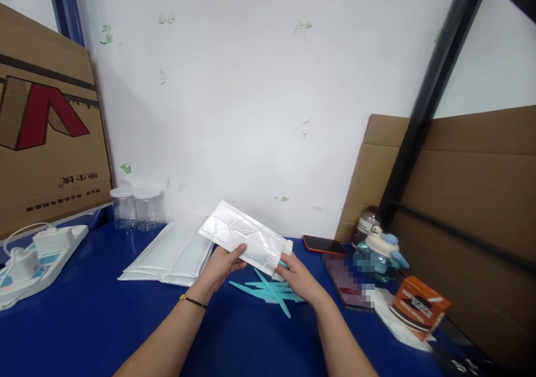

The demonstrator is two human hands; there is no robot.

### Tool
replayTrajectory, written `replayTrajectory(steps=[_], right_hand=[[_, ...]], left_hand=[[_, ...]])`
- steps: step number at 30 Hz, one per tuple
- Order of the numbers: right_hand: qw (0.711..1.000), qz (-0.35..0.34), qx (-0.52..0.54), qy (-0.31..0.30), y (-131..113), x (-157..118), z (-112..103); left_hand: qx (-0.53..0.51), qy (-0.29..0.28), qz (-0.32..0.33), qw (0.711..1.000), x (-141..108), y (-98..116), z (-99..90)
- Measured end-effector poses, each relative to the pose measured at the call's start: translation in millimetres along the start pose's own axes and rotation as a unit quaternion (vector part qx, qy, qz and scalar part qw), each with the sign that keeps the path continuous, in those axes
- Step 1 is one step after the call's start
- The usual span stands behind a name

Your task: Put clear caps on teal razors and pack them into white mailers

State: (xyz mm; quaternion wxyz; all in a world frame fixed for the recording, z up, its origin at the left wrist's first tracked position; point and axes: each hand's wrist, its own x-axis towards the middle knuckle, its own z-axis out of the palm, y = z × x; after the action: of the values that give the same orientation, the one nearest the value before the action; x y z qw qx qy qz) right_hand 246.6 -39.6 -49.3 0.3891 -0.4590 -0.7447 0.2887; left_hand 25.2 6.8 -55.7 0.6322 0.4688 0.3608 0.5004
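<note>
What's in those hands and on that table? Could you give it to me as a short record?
Held: white padded envelope
Left hand: grips its lower edge
Right hand: grips its right end, something teal showing by the fingers
Surface: blue table
Near the hands: crossed teal strips
Left side: flat white envelopes, two clear jars, power strip
Right side: two phones, orange box

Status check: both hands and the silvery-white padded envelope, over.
Left hand grips silvery-white padded envelope by lower edge. Right hand holds right end, turquoise piece at fingers. Crossed flat turquoise strips close by on blue tabletop, possible snag.
</note>
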Motion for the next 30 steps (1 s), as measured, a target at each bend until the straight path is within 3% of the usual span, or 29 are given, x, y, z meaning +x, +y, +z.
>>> replayTrajectory(steps=[6,10,16,19,22,25,30], right_hand=[[0.999,0.006,-0.047,-0.001,-2,-6,-15],[0.996,0.017,-0.090,0.023,3,-8,-25],[0.987,0.126,-0.017,-0.098,21,-29,-57],[0.981,0.150,0.032,-0.121,27,-41,-69],[0.970,0.165,0.060,-0.169,27,-43,-64],[0.963,0.168,0.014,-0.211,22,-39,-49],[0.970,0.107,-0.103,-0.192,17,-33,-31]], left_hand=[[-0.018,0.033,0.005,0.999,1,6,-8.3],[-0.024,0.085,0.030,0.996,2,7,-10.4],[-0.070,0.196,0.053,0.977,9,7,-19.9],[-0.123,0.217,0.047,0.967,12,11,-27.2],[-0.169,0.222,0.028,0.960,12,13,-30.5],[-0.180,0.218,0.017,0.959,11,12,-28.5],[-0.168,0.204,-0.015,0.964,10,4,-14.8]])
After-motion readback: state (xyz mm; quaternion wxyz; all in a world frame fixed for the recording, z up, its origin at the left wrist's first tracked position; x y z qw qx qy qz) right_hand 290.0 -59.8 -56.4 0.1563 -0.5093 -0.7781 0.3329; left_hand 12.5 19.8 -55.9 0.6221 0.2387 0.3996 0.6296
